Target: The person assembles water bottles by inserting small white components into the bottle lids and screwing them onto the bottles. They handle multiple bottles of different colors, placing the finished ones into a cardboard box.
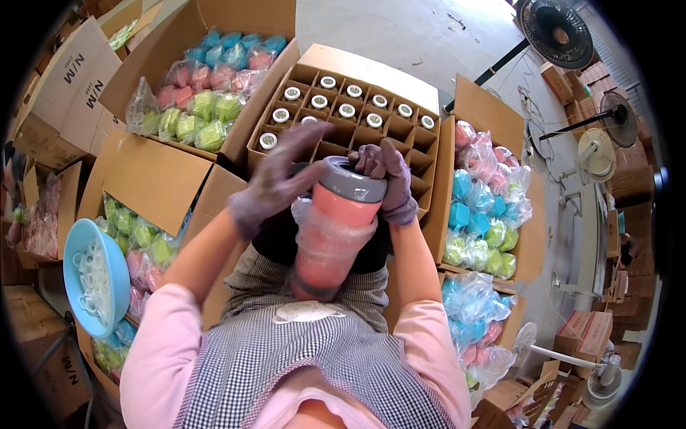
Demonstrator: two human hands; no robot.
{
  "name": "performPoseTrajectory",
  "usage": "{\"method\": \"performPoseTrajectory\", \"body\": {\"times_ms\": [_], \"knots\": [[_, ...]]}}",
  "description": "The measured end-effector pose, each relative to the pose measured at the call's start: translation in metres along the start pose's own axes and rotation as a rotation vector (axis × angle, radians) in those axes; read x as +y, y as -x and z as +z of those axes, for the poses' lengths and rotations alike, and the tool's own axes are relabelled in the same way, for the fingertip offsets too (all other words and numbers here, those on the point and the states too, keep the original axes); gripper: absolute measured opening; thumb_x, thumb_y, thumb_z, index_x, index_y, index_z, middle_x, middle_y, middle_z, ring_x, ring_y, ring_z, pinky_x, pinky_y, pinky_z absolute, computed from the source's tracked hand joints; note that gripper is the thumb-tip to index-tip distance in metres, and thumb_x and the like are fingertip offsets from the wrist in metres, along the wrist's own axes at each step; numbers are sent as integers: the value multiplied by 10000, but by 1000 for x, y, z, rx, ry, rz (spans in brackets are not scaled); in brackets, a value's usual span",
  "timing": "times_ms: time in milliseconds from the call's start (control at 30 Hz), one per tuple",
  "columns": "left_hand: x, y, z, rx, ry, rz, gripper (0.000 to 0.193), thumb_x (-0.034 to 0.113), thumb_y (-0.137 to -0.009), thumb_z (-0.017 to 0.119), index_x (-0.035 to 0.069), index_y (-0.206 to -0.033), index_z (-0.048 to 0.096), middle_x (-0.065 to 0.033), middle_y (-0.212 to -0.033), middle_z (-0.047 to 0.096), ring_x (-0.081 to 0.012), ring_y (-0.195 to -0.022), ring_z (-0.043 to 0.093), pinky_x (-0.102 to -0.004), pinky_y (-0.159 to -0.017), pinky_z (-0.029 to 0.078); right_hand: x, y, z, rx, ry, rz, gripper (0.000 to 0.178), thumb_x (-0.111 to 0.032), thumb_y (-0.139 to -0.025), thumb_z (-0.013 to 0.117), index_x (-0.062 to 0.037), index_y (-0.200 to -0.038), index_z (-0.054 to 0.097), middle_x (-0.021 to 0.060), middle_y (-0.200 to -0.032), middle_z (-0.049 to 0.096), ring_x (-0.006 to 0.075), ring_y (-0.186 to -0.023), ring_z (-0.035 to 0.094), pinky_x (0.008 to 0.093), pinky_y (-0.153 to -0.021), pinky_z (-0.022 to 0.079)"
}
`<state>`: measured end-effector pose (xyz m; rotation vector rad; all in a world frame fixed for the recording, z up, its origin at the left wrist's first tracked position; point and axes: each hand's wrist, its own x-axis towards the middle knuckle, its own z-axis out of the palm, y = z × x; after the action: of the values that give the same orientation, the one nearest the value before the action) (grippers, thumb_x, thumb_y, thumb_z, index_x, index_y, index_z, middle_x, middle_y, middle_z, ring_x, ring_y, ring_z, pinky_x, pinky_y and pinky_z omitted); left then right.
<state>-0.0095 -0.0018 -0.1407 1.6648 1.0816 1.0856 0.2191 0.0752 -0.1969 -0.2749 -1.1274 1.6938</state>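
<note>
A pink tumbler (336, 239) with a grey rim band stands tilted in my lap, its body wrapped in crinkled clear plastic. My left hand (280, 179), in a purple-grey glove, is open with fingers spread, the thumb close to the left side of the rim. In a matching glove, my right hand (389, 182) curls its fingers at the mouth of the tumbler and rests against the rim's right side. What lies inside the mouth is hidden. Just beyond both hands, a divided carton (423, 154) holds several bottles or jars with white round tops (347, 111).
Open cartons of bagged blue, pink and green items stand at the back left (279, 61), left (153, 168) and right (525, 250). A light-blue basin (74, 286) of clear ring-like parts sits at the left. Standing fans (556, 32) rise at the right.
</note>
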Motion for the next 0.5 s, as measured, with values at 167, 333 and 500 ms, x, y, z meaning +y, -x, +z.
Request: {"method": "performPoseTrajectory", "body": {"times_ms": [167,333,500], "knots": [[-27,-31,26,-132,228,119,518,380,-999,484,-30,-1294,599,-209,-1389,553,-295,-1303,527,-397,-1134,357,-66,12,69,-20,1265,-293,394,-281,-1042,431,5,-1257,596,187,-1292,612,382,-1237,524,456,-1077,397],[33,-26,13,-294,-103,549,618,389,-879,673,-35,-1322,599,-235,-1408,521,-364,-1343,484,-465,-1144,344,-26,23,-7,100,1378,184,501,-286,-1087,299,1,-1482,406,167,-1529,427,316,-1468,311,389,-1223,200],[15,-34,11,-107,-91,307,683,371,-935,632,-57,-1435,454,-223,-1434,504,-366,-1341,478,-440,-1141,334,-72,-3,31,-144,967,-39,536,-289,-1070,315,1,-1518,366,174,-1600,320,271,-1504,257,370,-1236,165]]}}
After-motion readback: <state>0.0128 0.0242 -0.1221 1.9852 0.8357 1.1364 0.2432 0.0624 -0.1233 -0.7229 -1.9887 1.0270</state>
